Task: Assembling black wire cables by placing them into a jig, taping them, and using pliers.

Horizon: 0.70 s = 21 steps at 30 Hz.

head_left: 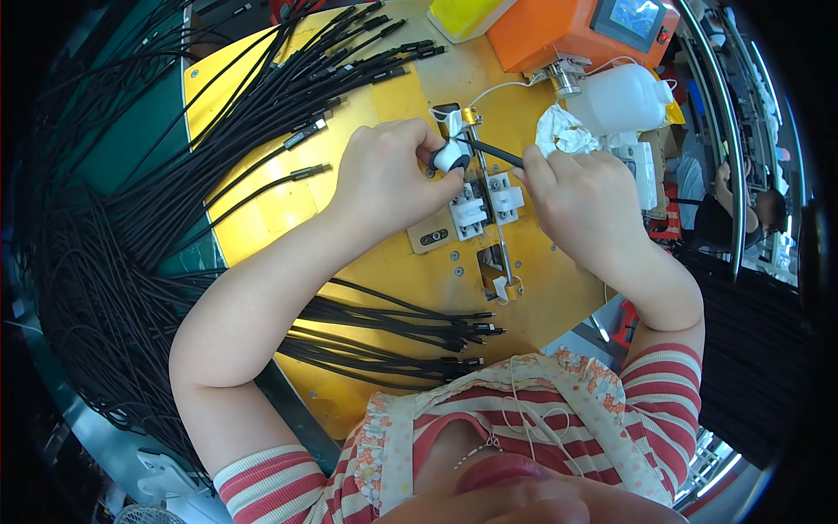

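Note:
My left hand pinches a small rounded white-and-black piece between thumb and fingers, above a metal fixture. From the right, my right hand is closed round a slim black stick-like tool. Its narrow end reaches the white-and-black piece; whether they touch I cannot tell. Below both hands, the fixture has white clamp blocks and a thin metal rod with brass-coloured ends. My fingers hide part of the piece.
Bundles of black cables with plugs lie left and far; another bundle lies nearer me on the yellow work plate. An orange machine with a screen, a white plastic bottle and crumpled white tissue stand far right.

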Tool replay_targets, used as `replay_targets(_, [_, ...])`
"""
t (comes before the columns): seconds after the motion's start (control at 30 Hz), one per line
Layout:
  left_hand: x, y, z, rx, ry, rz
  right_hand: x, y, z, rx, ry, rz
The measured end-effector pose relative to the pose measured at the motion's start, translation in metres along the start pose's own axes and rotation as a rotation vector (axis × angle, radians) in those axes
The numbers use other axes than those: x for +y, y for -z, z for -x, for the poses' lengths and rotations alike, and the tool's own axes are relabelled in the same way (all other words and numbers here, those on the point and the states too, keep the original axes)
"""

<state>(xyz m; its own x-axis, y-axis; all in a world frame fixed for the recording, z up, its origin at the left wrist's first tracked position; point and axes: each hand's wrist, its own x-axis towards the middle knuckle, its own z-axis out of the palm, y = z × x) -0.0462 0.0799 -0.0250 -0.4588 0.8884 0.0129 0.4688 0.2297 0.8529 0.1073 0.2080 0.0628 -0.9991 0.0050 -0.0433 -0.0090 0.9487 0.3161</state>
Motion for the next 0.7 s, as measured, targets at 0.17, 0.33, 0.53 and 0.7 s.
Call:
replay_targets(0.17, [-0.002, 0.000, 0.000, 0.007, 0.021, 0.029, -0.002, -0.002, -0.004, -0.011, 0.021, 0.015])
replay_targets(0.33, [-0.001, 0.000, 0.000, 0.017, -0.010, 0.011, -0.002, -0.003, -0.006, -0.005, 0.013, -0.002])
replay_targets(0.53, [0.000, -0.001, 0.002, -0.011, -0.024, 0.031, -0.004, 0.002, 0.005, -0.036, 0.004, 0.018])
replay_targets(0.7, [0.003, 0.001, 0.004, -0.031, -0.007, 0.092, 0.000, 0.013, 0.007, -0.048, -0.026, -0.018])
